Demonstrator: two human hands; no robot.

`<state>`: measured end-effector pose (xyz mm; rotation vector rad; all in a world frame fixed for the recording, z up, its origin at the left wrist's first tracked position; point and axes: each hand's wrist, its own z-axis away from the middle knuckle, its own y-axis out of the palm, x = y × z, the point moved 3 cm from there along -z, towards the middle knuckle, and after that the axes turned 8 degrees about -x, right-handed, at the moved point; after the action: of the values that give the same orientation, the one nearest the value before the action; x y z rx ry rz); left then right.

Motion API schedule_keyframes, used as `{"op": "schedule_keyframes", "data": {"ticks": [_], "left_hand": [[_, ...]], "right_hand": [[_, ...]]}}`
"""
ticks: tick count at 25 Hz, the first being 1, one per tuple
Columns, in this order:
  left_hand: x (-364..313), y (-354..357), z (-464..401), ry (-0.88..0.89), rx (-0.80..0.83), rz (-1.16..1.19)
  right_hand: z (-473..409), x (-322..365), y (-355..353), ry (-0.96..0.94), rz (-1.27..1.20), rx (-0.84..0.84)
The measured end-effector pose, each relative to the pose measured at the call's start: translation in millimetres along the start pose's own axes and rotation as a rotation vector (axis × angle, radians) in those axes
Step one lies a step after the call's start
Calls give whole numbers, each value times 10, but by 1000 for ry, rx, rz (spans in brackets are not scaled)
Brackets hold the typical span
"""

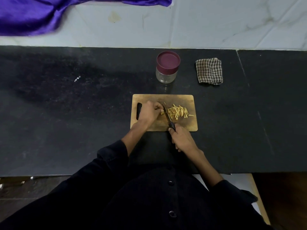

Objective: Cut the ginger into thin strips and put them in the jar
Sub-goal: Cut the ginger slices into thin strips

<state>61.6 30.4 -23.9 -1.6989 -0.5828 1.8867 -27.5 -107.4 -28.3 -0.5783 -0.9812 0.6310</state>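
A wooden cutting board lies on the black counter in front of me. A pile of thin ginger strips sits right of the board's middle. My left hand rests on the board and pinches a small ginger piece at its fingertips. My right hand grips the black handle of a knife, whose blade stands between the ginger piece and the strips. Beyond the board stands a glass jar with a maroon lid on it.
A folded checked cloth lies right of the jar. Purple fabric drapes over the pale tiled surface at the back left. The counter's front edge runs close to my body, and a seam crosses the counter at the right.
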Motion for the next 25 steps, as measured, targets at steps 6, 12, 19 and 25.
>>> {"op": "schedule_keyframes", "data": {"ticks": [6, 12, 19, 25], "left_hand": [[-12, 49, -37, 10, 22, -75], [-4, 43, -3, 2, 15, -69], [19, 63, 106, -5, -62, -31], [1, 49, 176, -8, -116, -25]], "right_hand": [[5, 2, -23, -4, -1, 7], [116, 1, 3, 29, -51, 17], [86, 109, 63, 12, 7, 64], [20, 149, 18, 10, -7, 77]]}}
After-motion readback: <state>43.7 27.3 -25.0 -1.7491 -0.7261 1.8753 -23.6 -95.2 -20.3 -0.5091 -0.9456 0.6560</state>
